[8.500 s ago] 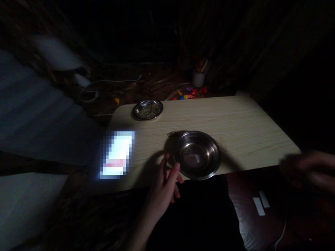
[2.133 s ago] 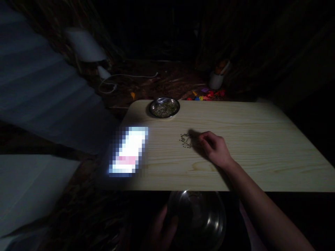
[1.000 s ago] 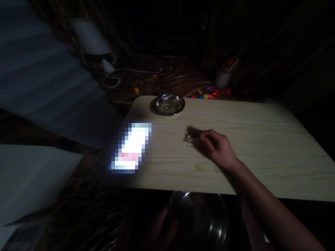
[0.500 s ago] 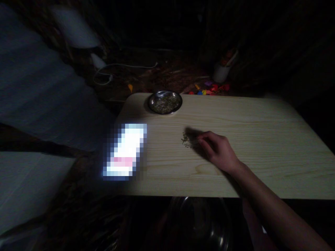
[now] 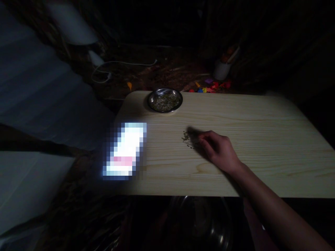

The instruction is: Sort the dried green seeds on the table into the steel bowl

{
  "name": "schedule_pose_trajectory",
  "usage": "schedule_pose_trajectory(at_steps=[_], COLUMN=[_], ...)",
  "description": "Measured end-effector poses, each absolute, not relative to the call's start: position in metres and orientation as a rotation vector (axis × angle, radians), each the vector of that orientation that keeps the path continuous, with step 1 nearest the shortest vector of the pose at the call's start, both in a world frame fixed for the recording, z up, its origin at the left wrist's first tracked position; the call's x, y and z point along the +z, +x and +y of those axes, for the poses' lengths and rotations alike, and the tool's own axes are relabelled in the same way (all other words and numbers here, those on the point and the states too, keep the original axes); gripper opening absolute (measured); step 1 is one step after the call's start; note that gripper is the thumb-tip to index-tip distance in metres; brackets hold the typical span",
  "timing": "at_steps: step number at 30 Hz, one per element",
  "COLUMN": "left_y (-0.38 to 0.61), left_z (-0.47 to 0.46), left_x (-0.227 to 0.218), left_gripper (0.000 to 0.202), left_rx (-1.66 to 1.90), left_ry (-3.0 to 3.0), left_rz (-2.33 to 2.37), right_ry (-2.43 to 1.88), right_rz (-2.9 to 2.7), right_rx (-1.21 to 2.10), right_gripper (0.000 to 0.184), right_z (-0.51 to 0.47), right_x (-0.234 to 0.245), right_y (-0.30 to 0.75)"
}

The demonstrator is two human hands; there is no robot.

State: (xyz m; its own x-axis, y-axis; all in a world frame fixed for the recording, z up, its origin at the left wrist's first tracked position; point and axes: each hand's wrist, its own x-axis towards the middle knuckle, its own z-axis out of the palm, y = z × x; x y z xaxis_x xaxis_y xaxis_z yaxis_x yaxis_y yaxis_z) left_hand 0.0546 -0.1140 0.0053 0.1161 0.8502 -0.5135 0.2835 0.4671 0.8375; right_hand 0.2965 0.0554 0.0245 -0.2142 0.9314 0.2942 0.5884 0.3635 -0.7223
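Observation:
My right hand (image 5: 218, 150) is low over the pale wooden table (image 5: 248, 118), thumb and fingers pinched together. What they hold, if anything, is too small and dark to make out. Just left of the fingertips lies a small scatter of greenish seed-like grains (image 5: 185, 137), partly in the hand's shadow. A round steel dish (image 5: 165, 109) of similar greenish and pale bits stands at the table's far left. My left hand is not seen.
A bright pixelated screen (image 5: 125, 150) shows at the table's left edge. Below the front edge is a shiny, see-through bowl (image 5: 201, 223). Beyond the table are colourful small pieces (image 5: 209, 89), a white cable (image 5: 125, 62) and a pale pot (image 5: 222, 70).
The grains by my fingertips are slightly more spread, some now nearer the front of the table. My right hand stays almost in place, still pinched. The view has shifted slightly.

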Motion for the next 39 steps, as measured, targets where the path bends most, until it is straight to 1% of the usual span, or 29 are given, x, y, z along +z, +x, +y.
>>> schedule_pose_trajectory(at_steps=[6, 17, 31, 39], left_y=[0.055, 0.054, 0.052, 0.046], left_z=[-0.115, -0.114, -0.113, -0.122], left_x=[0.004, 0.005, 0.004, -0.003], left_gripper=[0.036, 0.036, 0.036, 0.033], left_rx=[0.548, 0.532, 0.573, 0.585], left_ry=[1.071, 1.064, 1.049, 1.037], left_rz=[1.434, 1.456, 1.492, 1.612], right_ry=[-1.362, -1.341, -1.295, -1.298], right_rz=[-1.89, -1.901, -1.983, -2.063], right_rx=[0.549, 0.549, 0.645, 0.777], right_gripper=[0.013, 0.012, 0.011, 0.011], right_z=[0.055, 0.058, 0.054, 0.043], right_x=[0.025, 0.024, 0.026, 0.036], right_y=[0.298, 0.297, 0.295, 0.296])
